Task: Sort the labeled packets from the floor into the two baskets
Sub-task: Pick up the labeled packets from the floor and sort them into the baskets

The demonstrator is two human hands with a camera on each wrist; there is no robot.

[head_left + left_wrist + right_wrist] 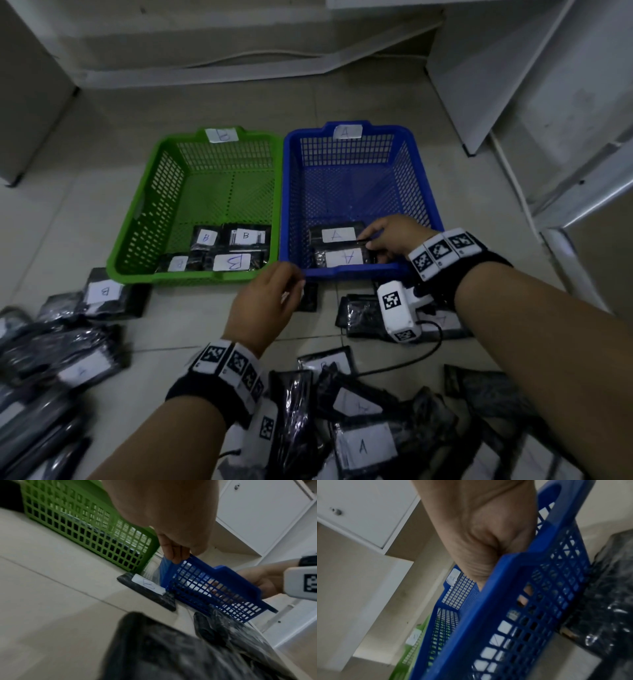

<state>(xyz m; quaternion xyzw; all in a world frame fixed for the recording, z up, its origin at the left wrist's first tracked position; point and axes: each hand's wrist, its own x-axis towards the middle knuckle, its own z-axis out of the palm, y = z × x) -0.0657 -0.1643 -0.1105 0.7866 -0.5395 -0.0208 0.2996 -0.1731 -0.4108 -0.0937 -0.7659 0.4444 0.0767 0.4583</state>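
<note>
The green basket (137, 219) tagged B stands on the left and holds several black packets (233, 262) labelled B. The blue basket (424, 192) tagged A stands right beside it. Two packets labelled A lie at its near end, the upper A packet (337, 235) behind the lower A packet (344, 257). My right hand (370, 241) reaches inside the blue basket and pinches the right edge of the upper A packet. My left hand (298, 279) pinches the near-left corner of the blue basket's rim (202, 563), fingers (173, 554) curled over it.
Loose black packets lie on the tiled floor: a B packet (102, 291), a heap (51, 359) at the left, a pile (363, 445) under my arms, one (147, 588) below the blue corner. White cabinets (548, 102) stand at the right.
</note>
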